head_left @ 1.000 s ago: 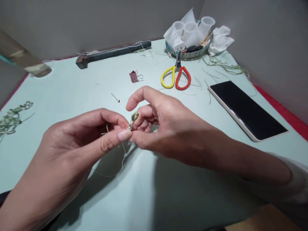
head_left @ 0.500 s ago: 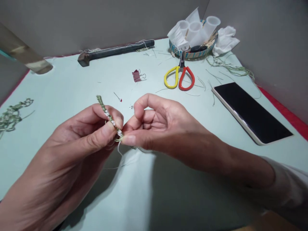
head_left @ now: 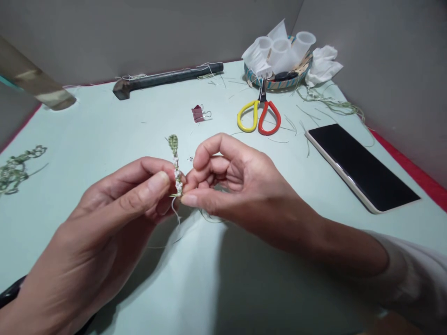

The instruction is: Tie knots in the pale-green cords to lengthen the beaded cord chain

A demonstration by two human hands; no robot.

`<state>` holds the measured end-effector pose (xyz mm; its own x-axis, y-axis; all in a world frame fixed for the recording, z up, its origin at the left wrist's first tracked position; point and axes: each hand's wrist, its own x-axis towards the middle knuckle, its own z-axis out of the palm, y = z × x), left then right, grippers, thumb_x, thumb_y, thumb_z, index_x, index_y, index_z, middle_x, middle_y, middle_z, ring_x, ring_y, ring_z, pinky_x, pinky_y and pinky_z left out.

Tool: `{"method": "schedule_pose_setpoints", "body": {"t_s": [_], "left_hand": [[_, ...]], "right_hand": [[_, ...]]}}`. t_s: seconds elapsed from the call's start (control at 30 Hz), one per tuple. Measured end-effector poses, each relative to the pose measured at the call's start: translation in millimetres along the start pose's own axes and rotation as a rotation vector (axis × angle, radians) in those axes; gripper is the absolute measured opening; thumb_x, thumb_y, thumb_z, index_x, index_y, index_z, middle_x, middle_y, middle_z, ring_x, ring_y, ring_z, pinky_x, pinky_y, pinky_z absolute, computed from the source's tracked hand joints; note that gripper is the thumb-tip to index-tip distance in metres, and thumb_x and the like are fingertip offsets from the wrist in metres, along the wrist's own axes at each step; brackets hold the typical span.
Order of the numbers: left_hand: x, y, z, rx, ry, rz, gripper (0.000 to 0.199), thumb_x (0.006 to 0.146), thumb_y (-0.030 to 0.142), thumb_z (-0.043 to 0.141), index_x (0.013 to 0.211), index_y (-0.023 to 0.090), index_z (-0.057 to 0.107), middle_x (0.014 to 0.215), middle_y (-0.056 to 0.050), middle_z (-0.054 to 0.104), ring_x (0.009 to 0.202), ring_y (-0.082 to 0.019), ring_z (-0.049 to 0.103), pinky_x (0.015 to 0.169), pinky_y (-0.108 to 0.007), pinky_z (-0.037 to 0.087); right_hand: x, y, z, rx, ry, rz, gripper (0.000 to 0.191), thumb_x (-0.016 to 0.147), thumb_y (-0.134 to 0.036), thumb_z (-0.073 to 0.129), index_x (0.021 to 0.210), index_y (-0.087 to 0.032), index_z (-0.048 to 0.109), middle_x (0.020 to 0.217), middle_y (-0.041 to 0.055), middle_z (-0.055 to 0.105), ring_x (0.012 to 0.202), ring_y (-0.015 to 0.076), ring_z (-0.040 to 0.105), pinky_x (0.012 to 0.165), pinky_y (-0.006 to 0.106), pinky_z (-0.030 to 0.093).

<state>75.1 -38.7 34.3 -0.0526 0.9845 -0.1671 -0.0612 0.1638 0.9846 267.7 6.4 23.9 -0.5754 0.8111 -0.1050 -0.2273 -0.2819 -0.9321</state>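
Observation:
A short green-and-white knotted cord stands nearly upright between my two hands, its wider green end at the top. My right hand pinches the lower end between thumb and forefinger, the other fingers curled in. Curled around the cord from the other side is my left hand: its forefinger touches the cord from behind, and its thumb tip lies just left of it. Loose white thread hangs below the pinch. The left hand's lower fingers are partly hidden.
Beyond my hands lie a dark red binder clip, yellow-and-red-handled scissors and a dark metal bar. A basket holds plastic cups. To the right is a phone; to the left, more knotted cord.
The knotted cord has swung from leaning left to nearly upright, turning its wider face to me. My left thumb has slid off its front. The red-headed pin is now hidden behind the cord and hand.

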Motion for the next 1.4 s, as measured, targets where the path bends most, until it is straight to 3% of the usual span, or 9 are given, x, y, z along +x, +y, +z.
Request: {"method": "schedule_pose_setpoints", "body": {"t_s": [0.1, 0.23, 0.33, 0.5, 0.67, 0.87, 1.07, 1.23, 1.4], "left_hand": [[1, 0, 0.1, 0.021, 0.025, 0.006, 0.007, 0.077, 0.024, 0.09, 0.078, 0.026, 0.084, 0.075, 0.001, 0.071, 0.074, -0.014, 0.069, 0.066, -0.02, 0.063], [2, -1, 0.8, 0.088, 0.012, -0.017, 0.007, 0.076, 0.028, 0.091, 0.079, 0.026, 0.085, 0.079, -0.003, 0.072, 0.078, -0.018, 0.067, 0.064, -0.022, 0.061], [3, -2, 1.6, 0.133, -0.052, -0.041, 0.01, 0.08, 0.036, 0.092, 0.086, 0.027, 0.091, 0.083, -0.005, 0.072, 0.078, -0.019, 0.063, 0.062, -0.023, 0.06], [2, -3, 2.2, 0.113, -0.151, -0.104, 0.018, 0.082, 0.045, 0.096, 0.082, 0.028, 0.088, 0.071, -0.001, 0.06, 0.058, -0.012, 0.044, 0.045, -0.02, 0.044], [-1, -7, 2.5, 0.084, -0.226, -0.13, 0.023, 0.086, 0.053, 0.093, 0.083, 0.03, 0.091, 0.076, -0.004, 0.071, 0.053, -0.01, 0.045, 0.045, -0.021, 0.043], [-5, -10, 2.4, 0.154, -0.143, -0.118, 0.03, 0.082, 0.06, 0.096, 0.075, 0.032, 0.091, 0.072, -0.005, 0.07, 0.06, -0.014, 0.051, 0.049, -0.022, 0.048], [-6, -19, -6.2, 0.254, -0.124, -0.022, 0.027, 0.085, 0.058, 0.093, 0.077, 0.033, 0.089, 0.069, -0.001, 0.066, 0.056, -0.014, 0.05, 0.044, -0.022, 0.043], [-11, -28, -18.8, 0.375, -0.103, 0.047, 0.016, 0.095, 0.052, 0.087, 0.087, 0.037, 0.087, 0.086, -0.001, 0.072, 0.076, -0.019, 0.059, 0.059, -0.023, 0.051], [-15, -33, -22.8, 0.379, -0.046, 0.068, 0.008, 0.092, 0.049, 0.09, 0.094, 0.042, 0.09, 0.091, 0.002, 0.079, 0.076, -0.019, 0.066, 0.067, -0.026, 0.058]], "right_hand": [[-1, -2, -1, 0.003, 0.019, 0.017, 0.036, 0.079, -0.003, 0.081, 0.096, -0.027, 0.059, 0.082, -0.0083, 0.071, 0.077, 0.0104, 0.066, 0.072, 0.023, 0.057], [-2, -8, -3, -0.124, 0.058, 0.001, 0.031, 0.083, -0.012, 0.084, 0.102, -0.028, 0.065, 0.089, -0.0093, 0.069, 0.083, 0.01, 0.064, 0.074, 0.023, 0.053], [-1, -12, -2, -0.177, 0.081, -0.085, 0.014, 0.089, -0.014, 0.078, 0.09, -0.025, 0.069, 0.085, -0.0082, 0.064, 0.08, 0.0092, 0.059, 0.073, 0.023, 0.049], [3, -10, -3, -0.185, -0.009, -0.058, 0.026, 0.093, -0.019, 0.074, 0.074, -0.025, 0.059, 0.076, -0.0043, 0.06, 0.075, 0.013, 0.057, 0.07, 0.027, 0.049], [5, -9, -7, -0.191, 0.042, -0.114, 0.029, 0.099, -0.018, 0.066, 0.073, -0.026, 0.057, 0.072, -0.0047, 0.061, 0.071, 0.0133, 0.061, 0.069, 0.026, 0.053], [4, -13, -9, -0.216, 0.064, -0.17, 0.025, 0.097, -0.019, 0.075, 0.076, -0.024, 0.062, 0.081, -0.0049, 0.059, 0.08, 0.0117, 0.057, 0.074, 0.023, 0.052], [1, -14, -11, -0.204, 0.072, -0.15, 0.029, 0.093, -0.025, 0.083, 0.074, -0.026, 0.061, 0.076, -0.006, 0.056, 0.076, 0.0118, 0.054, 0.073, 0.024, 0.05], [-2, -17, -9, -0.188, 0.088, -0.199, 0.032, 0.092, -0.021, 0.085, 0.072, -0.026, 0.061, 0.075, -0.0063, 0.056, 0.077, 0.0125, 0.055, 0.07, 0.024, 0.049], [3, -22, 2, -0.19, 0.191, -0.131, 0.041, 0.097, -0.011, 0.075, 0.064, -0.024, 0.056, 0.065, -0.006, 0.051, 0.066, 0.0112, 0.048, 0.059, 0.025, 0.044]]}}
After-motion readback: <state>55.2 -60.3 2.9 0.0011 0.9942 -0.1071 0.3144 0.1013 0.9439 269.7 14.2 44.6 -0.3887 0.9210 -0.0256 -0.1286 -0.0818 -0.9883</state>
